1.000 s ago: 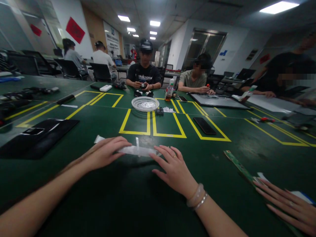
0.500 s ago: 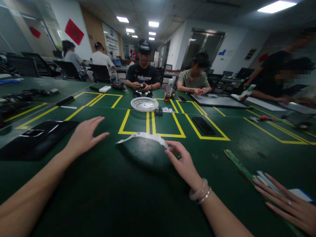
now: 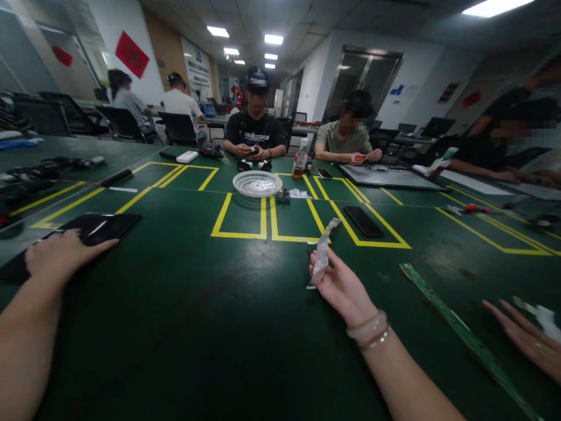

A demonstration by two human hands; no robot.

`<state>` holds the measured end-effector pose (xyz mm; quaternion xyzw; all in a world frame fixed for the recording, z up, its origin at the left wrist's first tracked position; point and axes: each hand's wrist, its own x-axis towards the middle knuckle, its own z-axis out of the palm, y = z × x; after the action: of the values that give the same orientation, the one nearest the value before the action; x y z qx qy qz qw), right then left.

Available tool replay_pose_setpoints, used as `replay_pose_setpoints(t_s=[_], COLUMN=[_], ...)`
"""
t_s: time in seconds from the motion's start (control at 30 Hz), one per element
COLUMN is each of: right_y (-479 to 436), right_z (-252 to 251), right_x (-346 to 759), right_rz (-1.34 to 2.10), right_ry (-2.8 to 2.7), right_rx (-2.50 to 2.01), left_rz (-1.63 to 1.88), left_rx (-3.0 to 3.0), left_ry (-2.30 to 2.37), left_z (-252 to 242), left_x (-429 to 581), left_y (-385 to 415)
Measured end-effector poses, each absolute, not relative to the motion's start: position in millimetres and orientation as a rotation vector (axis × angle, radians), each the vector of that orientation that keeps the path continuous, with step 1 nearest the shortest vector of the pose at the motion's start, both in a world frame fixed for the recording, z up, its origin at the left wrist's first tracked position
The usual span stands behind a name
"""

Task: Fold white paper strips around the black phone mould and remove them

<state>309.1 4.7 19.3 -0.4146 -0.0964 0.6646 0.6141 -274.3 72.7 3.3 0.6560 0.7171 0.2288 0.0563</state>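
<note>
My right hand [image 3: 344,286], with two bracelets at the wrist, is closed on a crumpled white strip [image 3: 323,254] that stands up from the fingers above the green table [image 3: 210,327]. On the left, my left hand [image 3: 56,254] rests on a flat black object [image 3: 111,227] with a glossy surface. The thumb points right and stands apart from the other fingers, some of which are hidden behind the back of the hand.
A white basket [image 3: 258,183], a bottle [image 3: 300,161] and a black phone [image 3: 363,221] lie beyond my hands. On the right are a long green board [image 3: 456,321] and another person's hand [image 3: 526,339]. Several people sit around.
My left hand has moved left and down onto the black object. The white strip, earlier stretched out leftward, is now bunched upright in my right hand. The other person's hand has shifted right.
</note>
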Motion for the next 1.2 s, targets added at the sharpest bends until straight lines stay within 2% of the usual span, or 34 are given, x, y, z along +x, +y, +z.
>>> replay_pose_setpoints(t_s=[0.07, 0.13, 0.27, 0.33, 0.5, 0.73, 0.97, 1.2], right_y=[5, 5, 4, 4, 5, -2, -9, -22], right_z=[19, 19, 18, 17, 15, 15, 14, 11], right_x=[309, 310, 309, 308, 307, 302, 296, 290], right_rz=[1.531, 1.516, 1.458, 1.436, 1.393, 1.221, 0.830, 0.220], right_ry=[-0.213, -0.213, -0.248, -0.293, -0.407, -0.695, -1.400, -2.472], right_rx=[-0.952, -0.947, -0.945, -0.955, -0.971, -0.925, -1.084, -1.161], left_rz=[0.507, 0.383, 0.476, 0.513, 0.473, 0.535, 0.545, 0.671], left_rx=[1.790, 1.788, 2.208, 2.395, 2.574, 2.722, 2.807, 3.221], left_ry=[2.590, 2.682, 2.354, 2.048, 1.461, 1.092, 1.087, 0.442], left_z=[11, 22, 37, 38, 25, 6, -7, -3], left_x=[-263, -241, -166, -121, -27, 16, 15, 14], left_y=[73, 74, 72, 65, 31, 13, 19, -12])
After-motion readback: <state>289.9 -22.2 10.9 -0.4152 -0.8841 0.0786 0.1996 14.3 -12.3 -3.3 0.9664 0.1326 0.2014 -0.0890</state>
